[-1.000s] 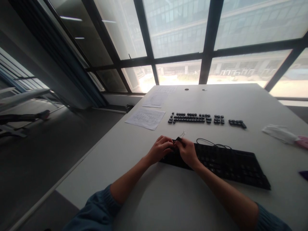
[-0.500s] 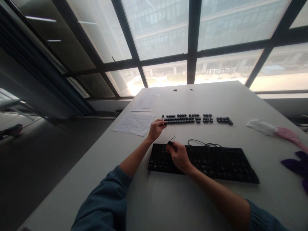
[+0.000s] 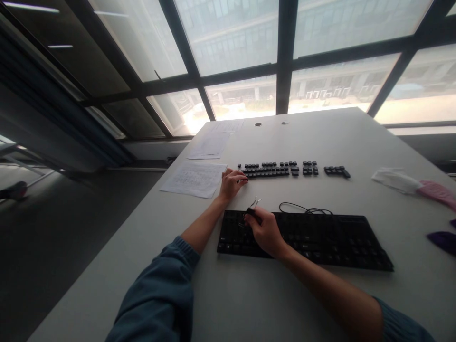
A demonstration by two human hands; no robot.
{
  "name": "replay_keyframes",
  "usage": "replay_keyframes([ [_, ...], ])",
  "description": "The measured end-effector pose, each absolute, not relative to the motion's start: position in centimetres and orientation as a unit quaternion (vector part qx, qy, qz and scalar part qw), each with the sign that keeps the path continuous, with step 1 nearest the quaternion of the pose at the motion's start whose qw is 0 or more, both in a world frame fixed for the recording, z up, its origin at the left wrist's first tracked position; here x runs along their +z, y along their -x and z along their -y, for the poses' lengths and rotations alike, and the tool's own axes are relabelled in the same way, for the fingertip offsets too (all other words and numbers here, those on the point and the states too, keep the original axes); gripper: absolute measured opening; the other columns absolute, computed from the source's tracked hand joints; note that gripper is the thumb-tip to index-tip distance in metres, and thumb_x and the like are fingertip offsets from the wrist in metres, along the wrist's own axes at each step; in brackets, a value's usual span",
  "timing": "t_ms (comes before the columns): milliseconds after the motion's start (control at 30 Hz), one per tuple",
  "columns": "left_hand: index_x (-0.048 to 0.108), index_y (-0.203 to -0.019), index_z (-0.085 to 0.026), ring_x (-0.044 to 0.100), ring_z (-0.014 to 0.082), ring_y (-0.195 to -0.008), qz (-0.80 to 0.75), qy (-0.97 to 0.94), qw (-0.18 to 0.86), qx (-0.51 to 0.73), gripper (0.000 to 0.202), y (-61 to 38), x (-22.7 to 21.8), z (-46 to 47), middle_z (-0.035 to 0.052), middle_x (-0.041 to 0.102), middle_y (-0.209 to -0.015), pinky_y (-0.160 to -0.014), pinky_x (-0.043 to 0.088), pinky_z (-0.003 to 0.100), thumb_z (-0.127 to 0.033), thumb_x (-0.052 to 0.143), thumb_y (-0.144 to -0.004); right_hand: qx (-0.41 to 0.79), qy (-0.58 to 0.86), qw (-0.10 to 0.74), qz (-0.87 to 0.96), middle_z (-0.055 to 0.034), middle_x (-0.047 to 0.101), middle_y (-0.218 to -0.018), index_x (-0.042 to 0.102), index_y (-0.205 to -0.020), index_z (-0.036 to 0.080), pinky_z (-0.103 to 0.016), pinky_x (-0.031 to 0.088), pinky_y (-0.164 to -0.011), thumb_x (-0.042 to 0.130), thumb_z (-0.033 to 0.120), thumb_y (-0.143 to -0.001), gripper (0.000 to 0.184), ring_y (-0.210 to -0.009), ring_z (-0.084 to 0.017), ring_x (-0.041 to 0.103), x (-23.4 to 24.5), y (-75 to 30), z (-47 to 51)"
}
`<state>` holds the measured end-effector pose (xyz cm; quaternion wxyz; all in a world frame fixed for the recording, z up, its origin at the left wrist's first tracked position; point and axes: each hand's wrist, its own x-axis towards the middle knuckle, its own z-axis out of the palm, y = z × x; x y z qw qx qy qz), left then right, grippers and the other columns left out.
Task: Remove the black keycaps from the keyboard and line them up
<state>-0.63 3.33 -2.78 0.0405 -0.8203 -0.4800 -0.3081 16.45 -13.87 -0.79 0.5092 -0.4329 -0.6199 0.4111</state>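
Observation:
My left hand (image 3: 231,184) reaches to the left end of several rows of loose black keycaps (image 3: 270,170) on the white table. Its thumb and fingers pinch a small black keycap (image 3: 244,179) beside the nearest row. Over the left part of the black keyboard (image 3: 320,240), my right hand (image 3: 266,229) is closed round a keycap puller (image 3: 251,211), a small black piece with thin metal wires sticking up. The fingers hide part of the puller, and my right hand and forearm cover some of the keys.
Written paper sheets (image 3: 195,178) lie left of the keycaps. Behind the keyboard its black cable (image 3: 302,207) is looped. To the right are a white and pink cloth item (image 3: 399,181) and a purple one (image 3: 441,240). Windows stand beyond the table's far edge.
The view has tilted and shifted slightly. My left hand has settled by the end of the nearest keycap row, its fingers lower. My right hand stays over the keyboard with the puller.

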Motion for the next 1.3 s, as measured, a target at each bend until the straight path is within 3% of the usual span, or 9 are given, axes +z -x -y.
replay_keyframes([
  [333,0.079,-0.082,-0.028,0.047,0.0289,-0.107,0.495,0.801,0.027,-0.337,0.013,0.5,-3.0,-3.5,0.0057,0.064,-0.110,-0.092,0.038,0.045,-0.024,0.084,-0.071,0.403,0.432,0.512,0.623,-0.0015,0.062,-0.070,0.060,-0.073,0.018,-0.028,0.041,-0.064,0.056,0.025,-0.091,0.020,-0.067,-0.018,0.055,-0.5,-16.5,13.9],
  [667,0.077,-0.090,-0.027,0.049,0.0278,-0.106,0.499,0.795,0.020,-0.344,0.023,0.6,-2.8,-3.5,0.0049,0.065,-0.110,-0.093,0.037,0.043,-0.025,0.086,-0.069,0.413,0.427,0.521,0.613,-0.0031,0.063,-0.070,0.063,-0.074,0.018,-0.028,0.044,-0.064,0.056,0.030,-0.091,0.021,-0.067,-0.019,0.057,-0.4,-16.5,13.9],
  [1000,0.073,-0.100,-0.022,0.055,0.0236,-0.103,0.506,0.726,0.018,-0.465,0.017,1.7,0.5,1.0,0.0065,0.065,-0.103,-0.098,0.039,0.041,-0.031,0.061,-0.092,0.439,0.411,0.579,0.551,-0.0037,0.066,-0.072,0.066,-0.082,0.018,-0.029,0.047,-0.065,0.056,0.031,-0.090,0.018,-0.067,-0.019,0.061,0.0,-16.7,14.0],
  [1133,0.072,-0.097,-0.023,0.056,0.0222,-0.101,0.508,0.722,-0.016,-0.469,0.019,1.6,1.6,6.3,0.0054,0.066,-0.101,-0.097,0.041,0.041,-0.029,0.055,-0.095,0.410,0.419,0.546,0.598,-0.0018,0.063,-0.069,0.065,-0.080,0.019,-0.028,0.044,-0.063,0.056,0.028,-0.091,0.017,-0.066,-0.017,0.057,0.8,-17.5,14.2],
  [1300,0.072,-0.096,-0.024,0.057,0.0216,-0.099,0.499,0.754,-0.084,-0.419,0.017,1.3,1.0,11.8,0.0044,0.067,-0.099,-0.094,0.044,0.040,-0.026,0.055,-0.095,0.364,0.396,0.493,0.684,-0.0012,0.055,-0.070,0.055,-0.064,0.019,-0.027,0.040,-0.064,0.054,0.022,-0.089,0.025,-0.067,-0.016,0.052,0.7,-17.6,14.5],
])
